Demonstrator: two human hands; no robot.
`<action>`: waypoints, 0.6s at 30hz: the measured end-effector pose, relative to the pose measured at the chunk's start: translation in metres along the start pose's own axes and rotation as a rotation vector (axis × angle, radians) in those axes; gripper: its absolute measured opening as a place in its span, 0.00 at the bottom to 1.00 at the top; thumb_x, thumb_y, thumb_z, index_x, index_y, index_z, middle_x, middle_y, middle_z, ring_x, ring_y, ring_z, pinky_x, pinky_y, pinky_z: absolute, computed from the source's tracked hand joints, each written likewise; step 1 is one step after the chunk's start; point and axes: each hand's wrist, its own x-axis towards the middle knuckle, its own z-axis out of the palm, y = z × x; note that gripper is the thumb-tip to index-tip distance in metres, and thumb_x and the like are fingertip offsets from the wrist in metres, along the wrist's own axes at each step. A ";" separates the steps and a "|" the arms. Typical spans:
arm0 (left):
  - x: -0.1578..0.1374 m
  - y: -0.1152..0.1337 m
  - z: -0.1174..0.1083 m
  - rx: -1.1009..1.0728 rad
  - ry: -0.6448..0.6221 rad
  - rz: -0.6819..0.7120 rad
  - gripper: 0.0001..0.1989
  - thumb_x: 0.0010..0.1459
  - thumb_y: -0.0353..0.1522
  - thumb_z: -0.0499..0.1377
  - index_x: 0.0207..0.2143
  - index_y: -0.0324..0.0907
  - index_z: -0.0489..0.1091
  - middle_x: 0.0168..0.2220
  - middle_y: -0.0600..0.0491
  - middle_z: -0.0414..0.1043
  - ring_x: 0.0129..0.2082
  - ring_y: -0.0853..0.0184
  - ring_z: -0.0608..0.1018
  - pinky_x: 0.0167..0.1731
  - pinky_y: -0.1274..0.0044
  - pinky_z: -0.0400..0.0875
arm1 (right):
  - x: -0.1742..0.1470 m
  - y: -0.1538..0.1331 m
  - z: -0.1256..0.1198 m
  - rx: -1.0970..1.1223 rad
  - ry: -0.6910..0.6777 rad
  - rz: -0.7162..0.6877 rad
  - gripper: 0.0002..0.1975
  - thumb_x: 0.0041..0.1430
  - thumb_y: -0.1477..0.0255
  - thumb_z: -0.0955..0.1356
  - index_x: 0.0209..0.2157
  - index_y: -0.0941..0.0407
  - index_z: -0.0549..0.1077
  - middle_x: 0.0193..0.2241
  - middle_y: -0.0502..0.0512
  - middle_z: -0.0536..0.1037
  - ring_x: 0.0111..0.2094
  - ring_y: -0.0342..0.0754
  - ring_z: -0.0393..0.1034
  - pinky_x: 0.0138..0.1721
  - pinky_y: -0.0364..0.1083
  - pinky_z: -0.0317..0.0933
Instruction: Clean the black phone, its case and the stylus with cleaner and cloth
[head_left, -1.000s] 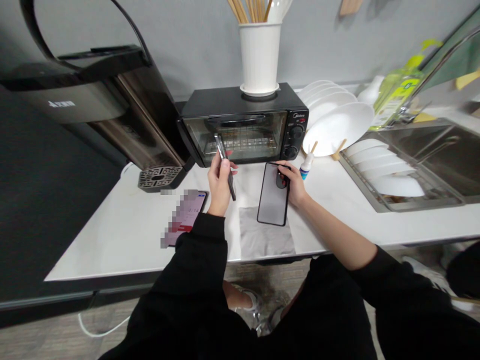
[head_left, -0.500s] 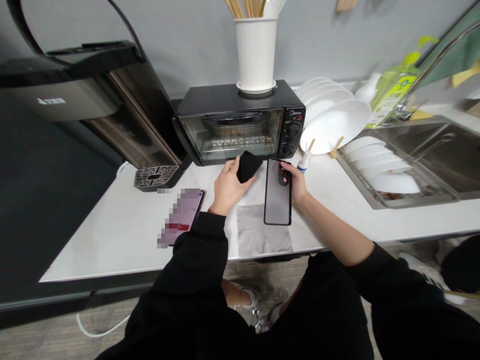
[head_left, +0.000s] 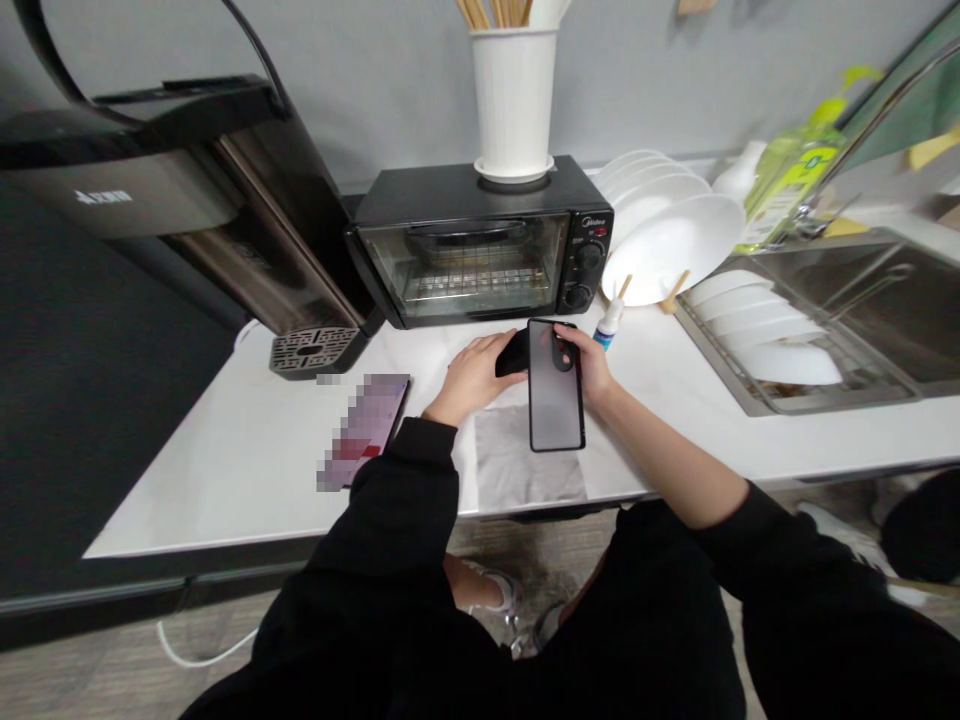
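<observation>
In my right hand (head_left: 592,366) is a phone case (head_left: 553,410) with a translucent grey back, a black rim and a dark oval camera area near its top. It stands nearly upright over the counter. My left hand (head_left: 476,378) is closed round a flat black slab that looks like a phone (head_left: 514,352). The slab's right end is hidden behind the case. Below both hands, a grey cloth (head_left: 510,465) lies at the counter's front edge, partly covered by the case. Another phone (head_left: 375,420), its lit screen blurred out, lies left of my left forearm.
Behind my hands stands a black toaster oven (head_left: 480,205) with a white utensil cup (head_left: 514,100) on top. A water dispenser (head_left: 277,230) is at left. Right are a small spray bottle (head_left: 606,328), racked plates (head_left: 675,245), a sink (head_left: 885,330) and a green soap bottle (head_left: 795,180).
My left hand has moved right with the black phone, bringing it up against or behind the case. The phone has turned in the hand. My right hand and the case have hardly moved.
</observation>
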 end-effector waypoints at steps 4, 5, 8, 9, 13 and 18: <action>0.000 -0.003 0.003 -0.012 -0.052 0.082 0.30 0.65 0.35 0.64 0.68 0.46 0.65 0.65 0.49 0.72 0.64 0.56 0.73 0.65 0.64 0.68 | 0.001 0.000 0.000 -0.009 -0.008 0.016 0.15 0.47 0.56 0.75 0.25 0.54 0.76 0.19 0.46 0.68 0.20 0.40 0.56 0.20 0.43 0.50; 0.000 -0.003 0.003 -0.015 -0.059 0.094 0.29 0.65 0.34 0.63 0.68 0.47 0.66 0.66 0.49 0.72 0.64 0.56 0.73 0.65 0.64 0.68 | 0.001 0.001 0.000 -0.010 -0.009 0.021 0.15 0.47 0.56 0.75 0.26 0.54 0.76 0.18 0.45 0.68 0.20 0.40 0.56 0.20 0.43 0.50; 0.001 -0.006 0.003 -0.011 -0.107 0.120 0.27 0.66 0.33 0.61 0.67 0.46 0.68 0.69 0.47 0.68 0.66 0.57 0.72 0.69 0.63 0.63 | 0.003 0.004 -0.001 -0.013 -0.015 0.031 0.16 0.48 0.56 0.76 0.27 0.54 0.76 0.17 0.45 0.67 0.19 0.41 0.57 0.20 0.43 0.52; 0.002 -0.007 0.003 -0.004 -0.132 0.124 0.26 0.67 0.33 0.60 0.67 0.47 0.68 0.70 0.47 0.66 0.68 0.57 0.70 0.70 0.61 0.61 | 0.004 0.005 -0.001 -0.015 -0.018 0.033 0.16 0.48 0.55 0.76 0.27 0.54 0.76 0.17 0.45 0.67 0.19 0.42 0.58 0.21 0.43 0.54; 0.004 -0.004 -0.002 0.018 -0.183 0.128 0.26 0.67 0.33 0.59 0.67 0.47 0.67 0.73 0.47 0.61 0.74 0.54 0.60 0.73 0.52 0.50 | 0.002 0.006 0.001 -0.023 -0.035 0.023 0.16 0.49 0.55 0.76 0.29 0.54 0.77 0.18 0.46 0.71 0.21 0.44 0.64 0.24 0.44 0.59; -0.010 0.019 -0.022 -0.336 0.195 -0.083 0.25 0.76 0.39 0.43 0.58 0.39 0.75 0.63 0.43 0.75 0.66 0.58 0.74 0.69 0.61 0.63 | -0.007 0.006 0.003 -0.039 -0.021 -0.019 0.17 0.49 0.55 0.75 0.29 0.55 0.79 0.19 0.46 0.71 0.21 0.40 0.61 0.23 0.42 0.59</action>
